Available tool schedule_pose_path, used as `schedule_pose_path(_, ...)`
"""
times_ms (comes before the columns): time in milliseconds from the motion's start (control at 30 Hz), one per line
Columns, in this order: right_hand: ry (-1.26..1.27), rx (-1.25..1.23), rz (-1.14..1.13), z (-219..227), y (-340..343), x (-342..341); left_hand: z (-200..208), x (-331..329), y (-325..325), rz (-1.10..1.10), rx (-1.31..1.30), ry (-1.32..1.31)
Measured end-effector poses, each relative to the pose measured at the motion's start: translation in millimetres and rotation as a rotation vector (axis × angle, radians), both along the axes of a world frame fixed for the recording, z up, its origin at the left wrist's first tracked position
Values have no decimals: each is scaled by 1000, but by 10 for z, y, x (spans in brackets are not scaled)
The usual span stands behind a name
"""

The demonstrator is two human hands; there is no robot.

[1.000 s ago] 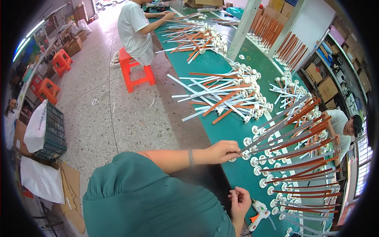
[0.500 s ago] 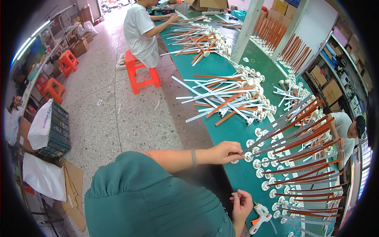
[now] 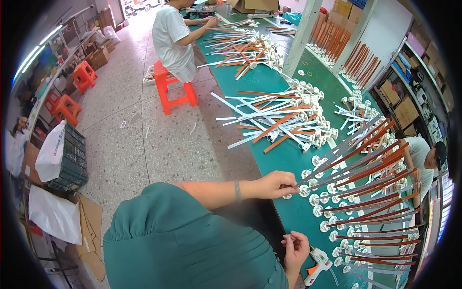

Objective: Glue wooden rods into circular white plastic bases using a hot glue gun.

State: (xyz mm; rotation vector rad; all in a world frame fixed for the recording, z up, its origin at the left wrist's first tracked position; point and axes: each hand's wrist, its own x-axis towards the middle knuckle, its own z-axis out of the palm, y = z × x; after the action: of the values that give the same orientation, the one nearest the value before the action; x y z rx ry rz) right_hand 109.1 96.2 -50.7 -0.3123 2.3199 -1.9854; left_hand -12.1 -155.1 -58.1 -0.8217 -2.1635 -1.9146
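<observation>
My left hand [image 3: 279,185] is closed in a pinch at the lower end of a grey strip [image 3: 337,153], beside small round white bases [image 3: 304,191]. Its fingertips partly hide the joint. My right hand [image 3: 295,250] is at the table's near edge, its fingers curled together. Whatever is between them is too small to make out. Just right of it lies a white glue gun [image 3: 318,266] with an orange trigger. Rows of round bases with brown strips [image 3: 373,196] and grey strips standing from them fill the table to the right of both hands.
Piles of white and brown strips with round bases [image 3: 284,118] lie farther along the green table [image 3: 250,149]. A white post [image 3: 301,38] rises from it. A person in white [image 3: 171,41] works beside a red stool [image 3: 168,89]; another person [image 3: 421,154] is at the far right.
The view has shifted very slightly. Both my hands keep almost the same place and grip, and nothing else has visibly moved.
</observation>
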Motion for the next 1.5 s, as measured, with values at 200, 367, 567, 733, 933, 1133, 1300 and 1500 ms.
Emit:
schedule_pose_path(200,-38,-33,-10,17,5,10,9,23,11,30,6,14)
schedule_pose_path(367,-46,-33,-12,-18,26,34,6,49,22,35,7,15)
schedule_pose_path(567,-30,-49,-4,-14,33,25,-12,-22,20,0,-8,-1)
schedule_pose_path(733,130,216,24,437,287,249,75,-38,-55,42,-98,106)
schedule_pose_path(933,19,746,-674,488,982,540,492,174,186,-28,-141,31)
schedule_pose_path(1133,-125,853,-645,428,1126,640,571,120,554,-133,-198,12)
schedule_pose_path(1300,-235,440,-560,221,1417,640,603,67,600,-143,-272,59)
schedule_pose_path(1500,-270,-128,-565,170,1034,625,587,47,625,-143,-417,255)
